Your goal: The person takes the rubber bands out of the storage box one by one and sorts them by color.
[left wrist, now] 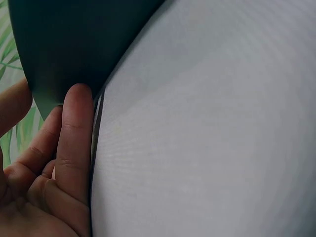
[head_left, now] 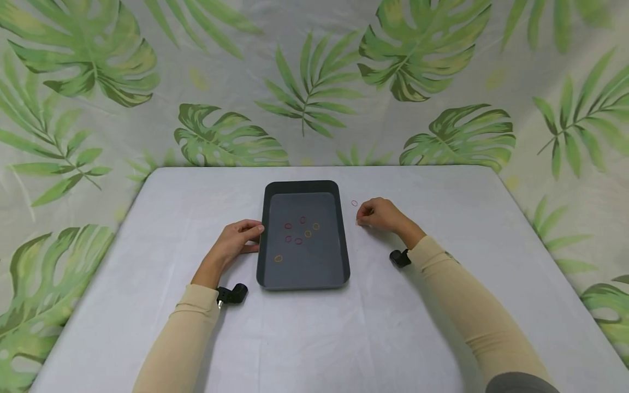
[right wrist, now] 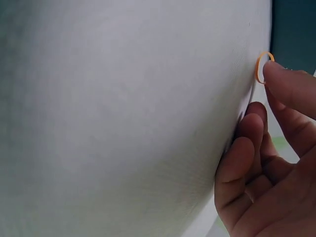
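A dark grey rectangular tray (head_left: 321, 273) lies on the table, with several small red and yellow-orange rubber bands (head_left: 308, 234) scattered on its floor. My left hand (head_left: 237, 238) is at the tray's left side. In the left wrist view its fairly straight fingers (left wrist: 76, 133) touch the tray's outer wall (left wrist: 64, 44). To the right of the tray, my right hand (head_left: 379, 214) is low over the table. Between thumb and index finger it pinches an orange rubber band (right wrist: 257, 69), while its other fingers curl close to the cloth.
One red rubber band (head_left: 354, 203) lies on the white tablecloth (head_left: 314, 338), just beyond my right fingertips and outside the tray. Each wrist wears a small black camera. A leaf-patterned curtain (head_left: 314, 82) hangs behind the table's far edge.
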### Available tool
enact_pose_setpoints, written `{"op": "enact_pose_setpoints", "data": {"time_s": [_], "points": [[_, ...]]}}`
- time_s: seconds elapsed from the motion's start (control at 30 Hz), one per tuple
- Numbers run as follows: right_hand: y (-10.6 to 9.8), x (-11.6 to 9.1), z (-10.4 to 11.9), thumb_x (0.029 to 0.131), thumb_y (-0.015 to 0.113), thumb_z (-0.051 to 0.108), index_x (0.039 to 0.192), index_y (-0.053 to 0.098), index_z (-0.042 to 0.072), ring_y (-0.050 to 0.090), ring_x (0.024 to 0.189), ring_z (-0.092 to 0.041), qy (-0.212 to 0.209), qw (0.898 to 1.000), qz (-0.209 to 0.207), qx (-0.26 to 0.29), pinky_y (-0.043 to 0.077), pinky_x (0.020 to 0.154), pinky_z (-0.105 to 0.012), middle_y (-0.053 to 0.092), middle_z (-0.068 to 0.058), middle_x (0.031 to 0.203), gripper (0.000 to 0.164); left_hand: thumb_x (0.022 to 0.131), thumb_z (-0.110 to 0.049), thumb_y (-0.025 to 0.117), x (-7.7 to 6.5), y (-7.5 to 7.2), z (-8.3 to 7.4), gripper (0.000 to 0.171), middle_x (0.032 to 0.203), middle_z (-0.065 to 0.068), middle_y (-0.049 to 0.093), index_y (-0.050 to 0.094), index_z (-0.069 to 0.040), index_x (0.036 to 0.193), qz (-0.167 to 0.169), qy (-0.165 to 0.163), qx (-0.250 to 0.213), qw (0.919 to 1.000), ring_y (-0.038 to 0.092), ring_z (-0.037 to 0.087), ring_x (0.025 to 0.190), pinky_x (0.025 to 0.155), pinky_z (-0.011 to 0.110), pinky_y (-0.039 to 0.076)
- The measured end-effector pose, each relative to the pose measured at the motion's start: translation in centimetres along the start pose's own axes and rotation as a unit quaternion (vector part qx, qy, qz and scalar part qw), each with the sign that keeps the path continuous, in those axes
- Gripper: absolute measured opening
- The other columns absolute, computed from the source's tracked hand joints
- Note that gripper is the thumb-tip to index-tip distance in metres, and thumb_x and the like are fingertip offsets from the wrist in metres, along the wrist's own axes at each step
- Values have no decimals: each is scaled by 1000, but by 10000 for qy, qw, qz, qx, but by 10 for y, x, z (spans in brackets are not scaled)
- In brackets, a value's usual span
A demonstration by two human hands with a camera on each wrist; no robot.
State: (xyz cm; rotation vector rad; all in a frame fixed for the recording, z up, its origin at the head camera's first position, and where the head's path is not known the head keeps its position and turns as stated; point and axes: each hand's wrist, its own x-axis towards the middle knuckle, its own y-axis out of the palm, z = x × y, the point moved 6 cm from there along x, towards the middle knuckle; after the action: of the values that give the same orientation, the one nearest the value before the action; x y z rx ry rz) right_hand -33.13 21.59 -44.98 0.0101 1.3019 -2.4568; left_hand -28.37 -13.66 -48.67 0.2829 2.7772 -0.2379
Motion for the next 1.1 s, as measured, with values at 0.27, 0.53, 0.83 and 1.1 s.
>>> {"op": "enact_pose_setpoints", "data": {"time_s": [0.27,0.53,0.83,1.1], "points": [[0,2,-1,89,74,16,88,73,8,53,77,-16,131,9999,37,-40,41,66,-24,69,-5,86,8,99,-27,61,-1,0,-1,48,111,2,62,54,1,137,9,-17,46,10000,61,6,93,78,20,60],[-1,2,-1,90,71,16,95,73,7,55,81,-16,146,9999,40,77,44,69,-23,71,-8,95,10,99,-28,61,-1,-1,-2,48,119,7,61,54,0,138,1,-22,64,10000,60,7,95,78,19,60],[-6,0,8,93,66,13,103,71,7,58,84,-19,-77,9996,90,254,47,67,-24,71,-11,104,13,99,-27,62,-1,-1,-1,47,110,1,63,54,1,136,-14,-1,31,10000,61,5,92,76,19,59],[-17,-4,63,97,63,15,113,70,7,65,91,-24,-837,9954,325,346,53,77,-33,70,-10,110,20,99,-27,61,0,0,-2,47,110,1,63,54,2,136,20,-19,18,10000,61,6,93,76,19,59]]}}
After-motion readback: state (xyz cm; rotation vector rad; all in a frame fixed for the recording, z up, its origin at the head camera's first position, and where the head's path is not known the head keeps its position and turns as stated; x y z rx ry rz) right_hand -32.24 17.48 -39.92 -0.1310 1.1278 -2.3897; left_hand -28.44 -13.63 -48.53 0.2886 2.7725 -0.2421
